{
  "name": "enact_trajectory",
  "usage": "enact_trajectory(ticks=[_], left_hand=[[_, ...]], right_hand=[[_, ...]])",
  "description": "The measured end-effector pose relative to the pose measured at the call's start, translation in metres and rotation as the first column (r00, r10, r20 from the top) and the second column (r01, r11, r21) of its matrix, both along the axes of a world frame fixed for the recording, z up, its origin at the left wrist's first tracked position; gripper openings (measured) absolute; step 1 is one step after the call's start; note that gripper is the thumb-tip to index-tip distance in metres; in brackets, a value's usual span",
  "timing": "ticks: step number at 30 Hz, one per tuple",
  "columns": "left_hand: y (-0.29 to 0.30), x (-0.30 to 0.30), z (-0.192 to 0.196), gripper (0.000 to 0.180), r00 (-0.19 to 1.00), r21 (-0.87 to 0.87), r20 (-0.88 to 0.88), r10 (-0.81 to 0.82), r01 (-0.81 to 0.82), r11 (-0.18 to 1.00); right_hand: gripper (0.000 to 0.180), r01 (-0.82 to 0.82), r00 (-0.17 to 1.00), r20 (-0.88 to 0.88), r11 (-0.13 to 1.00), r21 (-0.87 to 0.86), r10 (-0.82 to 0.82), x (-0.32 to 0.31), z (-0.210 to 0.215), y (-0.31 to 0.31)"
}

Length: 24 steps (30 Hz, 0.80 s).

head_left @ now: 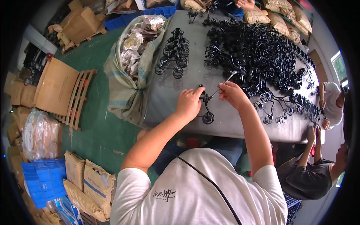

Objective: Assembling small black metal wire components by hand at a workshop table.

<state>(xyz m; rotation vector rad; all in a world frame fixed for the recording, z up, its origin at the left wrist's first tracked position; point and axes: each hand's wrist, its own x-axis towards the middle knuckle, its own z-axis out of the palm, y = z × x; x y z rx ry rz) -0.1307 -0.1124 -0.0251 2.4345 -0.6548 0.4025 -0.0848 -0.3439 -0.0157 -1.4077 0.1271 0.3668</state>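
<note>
My left hand (190, 102) is closed on a black bracket-like part (207, 117), whose ring end hangs toward the near edge of the table. Between the fingers of my right hand (233, 94) is a slim silver wrench (229, 77), held slantwise. Its lower end reaches the upper portion of the black part beside my left fingers. Whether it sits on a bolt there is too small to tell. Farther up the grey table (157, 108), a neat group of similar black parts (174, 52) lies ahead of my left hand.
A large heap of black parts (262, 56) covers the table's right side. Left of the table stands an open woven sack (131, 52) full of crumpled paper. Two people (311, 172) work at the right, and another person's hand (245, 4) shows at the far end.
</note>
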Motion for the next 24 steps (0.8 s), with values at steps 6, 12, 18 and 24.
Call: enact_trajectory(ticks=[6, 12, 18, 24], left_hand=[[0.006, -0.006, 0.002, 0.044, 0.997, 0.024, -0.053, 0.063, -0.061, 0.998], [0.004, -0.004, -0.002, 0.047, 0.998, -0.010, -0.046, 0.046, -0.046, 0.999], [0.004, -0.002, -0.004, 0.044, 0.999, -0.080, 0.027, 0.037, -0.035, 0.996], [0.004, 0.000, -0.006, 0.044, 0.997, -0.072, 0.073, 0.005, 0.001, 0.997]], right_hand=[[0.011, 0.147, 0.989, 0.007, 0.989, -0.009, -0.147, -0.025, 0.006, 0.024], [0.006, 0.290, 0.669, 0.723, 0.833, -0.471, 0.176, -0.095, 0.007, 0.034], [0.027, 0.365, 0.302, 0.861, 0.784, -0.502, 0.411, -0.103, 0.008, 0.032], [0.024, 0.344, 0.284, 0.803, 0.726, -0.595, 0.523, -0.097, 0.002, 0.037]])
